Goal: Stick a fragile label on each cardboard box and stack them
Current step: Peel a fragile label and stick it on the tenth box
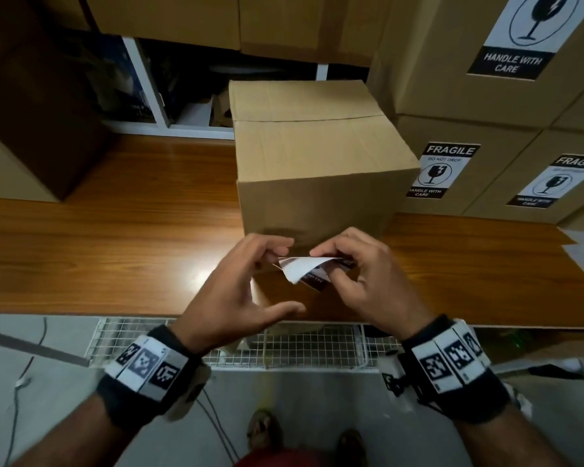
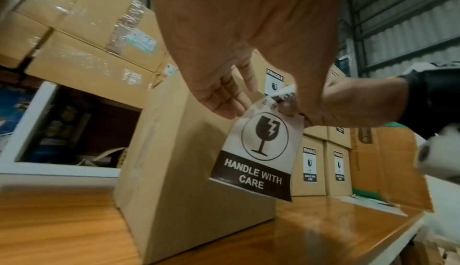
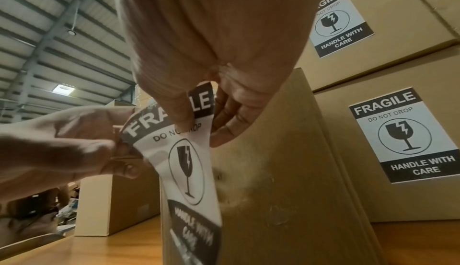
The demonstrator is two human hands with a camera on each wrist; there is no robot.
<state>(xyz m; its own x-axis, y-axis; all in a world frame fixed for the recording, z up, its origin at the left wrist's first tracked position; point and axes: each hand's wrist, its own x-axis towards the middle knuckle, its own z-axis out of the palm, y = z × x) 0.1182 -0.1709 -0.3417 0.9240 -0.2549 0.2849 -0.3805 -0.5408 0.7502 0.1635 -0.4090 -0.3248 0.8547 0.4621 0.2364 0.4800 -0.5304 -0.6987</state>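
Boxes first: one plain brown cardboard box [image 1: 317,170] sat unlabelled on the glossy orange-brown wooden table [image 1: 115,237], dead centre, and at about 2 o'clock from it was a stack of brown cardboard boxes already wearing stickers [image 1: 506,129], three black-and-white labels visible from the head view. One more rectangular black-and-white fragile label sticker [image 2: 259,151] was in play, hanging just in front of the plain box's near face, top corner peeled and curling.

Both hands were on it. Left hand [image 1: 236,291] came in from 7 o'clock, thumb and fingertips pinching the sticker's top left corner, remaining fingers loosely spread. Right hand [image 1: 361,281] came in from 5 o'clock, fingers curled over the top edge and thumb pressed on the word FRAGILE, so gripping it too. Both wrists wore black bands with square printed markers.

Room looked like a warehouse: corrugated metal roof with beams, white shelving at 11 o'clock, grey floor and a white wire grid under the table edge.
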